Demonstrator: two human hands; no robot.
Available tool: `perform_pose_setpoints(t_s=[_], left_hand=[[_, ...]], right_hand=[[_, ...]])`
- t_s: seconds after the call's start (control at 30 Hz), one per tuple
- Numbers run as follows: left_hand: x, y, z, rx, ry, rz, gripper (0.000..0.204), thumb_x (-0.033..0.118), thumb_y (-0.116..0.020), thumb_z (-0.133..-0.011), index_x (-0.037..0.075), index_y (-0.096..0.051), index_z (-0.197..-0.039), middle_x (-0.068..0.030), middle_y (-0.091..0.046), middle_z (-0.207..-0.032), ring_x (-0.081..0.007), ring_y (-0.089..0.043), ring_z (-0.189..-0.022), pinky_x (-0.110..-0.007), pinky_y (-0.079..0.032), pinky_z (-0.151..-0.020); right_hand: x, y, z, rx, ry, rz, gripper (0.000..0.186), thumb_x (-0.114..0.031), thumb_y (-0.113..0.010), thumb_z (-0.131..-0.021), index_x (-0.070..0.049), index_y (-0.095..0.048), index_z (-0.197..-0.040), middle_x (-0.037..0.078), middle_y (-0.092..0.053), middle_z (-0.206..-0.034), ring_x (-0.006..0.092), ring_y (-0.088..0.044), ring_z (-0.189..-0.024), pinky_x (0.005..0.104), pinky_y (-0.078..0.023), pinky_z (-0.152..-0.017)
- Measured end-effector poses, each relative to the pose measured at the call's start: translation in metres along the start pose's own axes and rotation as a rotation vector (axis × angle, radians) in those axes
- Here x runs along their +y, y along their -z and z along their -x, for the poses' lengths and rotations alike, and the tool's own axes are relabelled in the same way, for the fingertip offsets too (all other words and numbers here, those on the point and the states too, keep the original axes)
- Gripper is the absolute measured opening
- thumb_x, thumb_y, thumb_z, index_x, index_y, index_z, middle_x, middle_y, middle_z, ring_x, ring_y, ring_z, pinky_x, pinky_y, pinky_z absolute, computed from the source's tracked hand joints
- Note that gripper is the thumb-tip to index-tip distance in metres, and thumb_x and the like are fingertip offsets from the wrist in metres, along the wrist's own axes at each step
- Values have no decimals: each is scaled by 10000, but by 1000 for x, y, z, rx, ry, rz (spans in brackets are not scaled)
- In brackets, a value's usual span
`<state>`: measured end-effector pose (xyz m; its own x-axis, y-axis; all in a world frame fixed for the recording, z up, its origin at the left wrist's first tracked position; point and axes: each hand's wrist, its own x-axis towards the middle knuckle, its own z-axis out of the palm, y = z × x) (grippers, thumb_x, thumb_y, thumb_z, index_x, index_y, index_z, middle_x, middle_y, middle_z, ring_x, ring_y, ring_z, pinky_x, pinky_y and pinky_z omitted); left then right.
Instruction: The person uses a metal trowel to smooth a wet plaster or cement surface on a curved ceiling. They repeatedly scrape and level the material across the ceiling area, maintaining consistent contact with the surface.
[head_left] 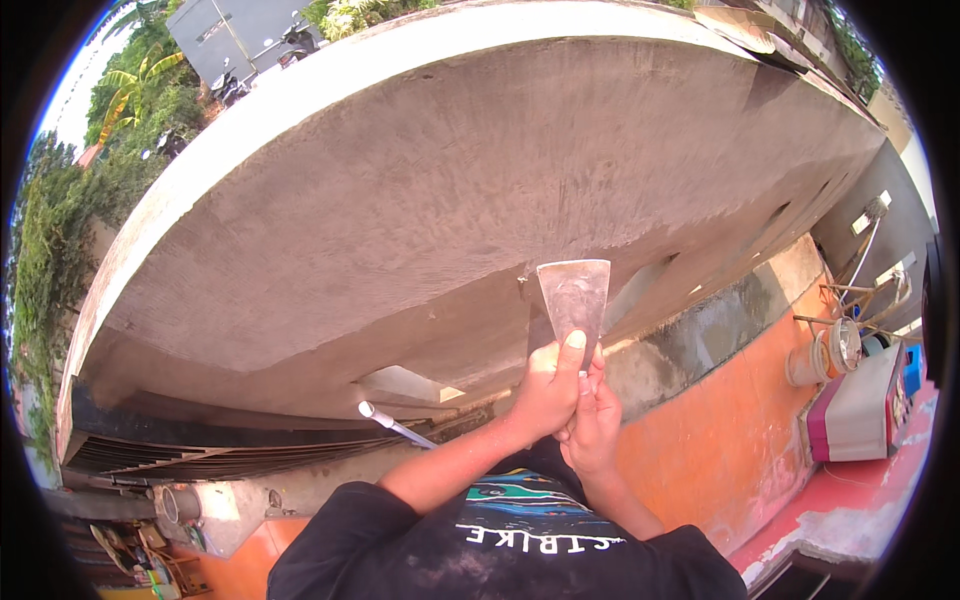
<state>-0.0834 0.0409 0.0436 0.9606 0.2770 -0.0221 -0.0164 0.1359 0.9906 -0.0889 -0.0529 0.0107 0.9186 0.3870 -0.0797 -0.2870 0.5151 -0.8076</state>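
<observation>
A wide flat scraper [575,295] points up and away from me in front of the wall, its blade smeared with grey-brown residue. My left hand [550,388] is closed around its lower part, thumb laid along the blade. Close against it on the right, my right hand [592,418] has its fingers pinched together at the base of the blade. Both hands cover the scraper's handle. Ahead of me the plastered wall [400,180] carries streaky trowel marks, and I cannot tell whether the blade touches it.
A white pipe [395,422] slants by my left forearm. Dark metal slats [200,455] line the lower left. At right are an orange floor [690,440], a bucket [803,365], a grey and maroon box-like object [858,405] and wooden poles [850,290]. A bucket [181,503] stands at lower left.
</observation>
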Motion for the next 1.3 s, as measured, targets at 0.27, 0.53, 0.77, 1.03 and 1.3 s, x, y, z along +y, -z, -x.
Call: perform_pose_setpoints(t_s=[0.27,0.53,0.77,1.03,1.3], left_hand=[[31,21,-26,-96,-144,1,471,345,-351,-1067,-14,-610,-906,-48,-612,-717,-112,-556,-639,-288,-478,-586],[0,10,-3,-59,-80,54,478,367,-351,-1071,-3,-594,-892,-26,-581,-699,-94,-530,-639,-267,-456,-586],[12,24,-19,-72,-143,21,464,347,-359,-1070,-8,-602,-897,-24,-589,-693,-98,-525,-630,-269,-461,-593],[4,13,-7,-79,-52,18,483,372,-358,-1070,-6,-600,-892,-31,-574,-686,-105,-527,-636,-277,-472,-626],[0,23,-21,-85,-149,2,499,365,-343,-1071,3,-569,-811,-42,-572,-679,-128,-538,-652,-296,-478,-630]], right_hand=[[1,-22,-31,-130,151,-7,231,-257,-453,-1053,-43,-539,-1039,0,-551,-713,38,-442,-480,198,-342,-410],[6,-6,-3,-55,30,-2,201,-215,-433,-1057,-47,-528,-1000,24,-557,-743,46,-449,-495,207,-353,-423],[12,-17,-24,-36,92,22,237,-228,-459,-1052,-45,-560,-940,-21,-518,-643,42,-440,-475,208,-358,-428],[7,-8,-8,-66,75,42,228,-257,-435,-1056,-50,-526,-1024,5,-541,-702,40,-426,-468,195,-327,-407],[20,-3,-23,-111,136,91,251,-280,-452,-1053,-50,-543,-1008,3,-549,-704,40,-419,-462,202,-332,-410]])
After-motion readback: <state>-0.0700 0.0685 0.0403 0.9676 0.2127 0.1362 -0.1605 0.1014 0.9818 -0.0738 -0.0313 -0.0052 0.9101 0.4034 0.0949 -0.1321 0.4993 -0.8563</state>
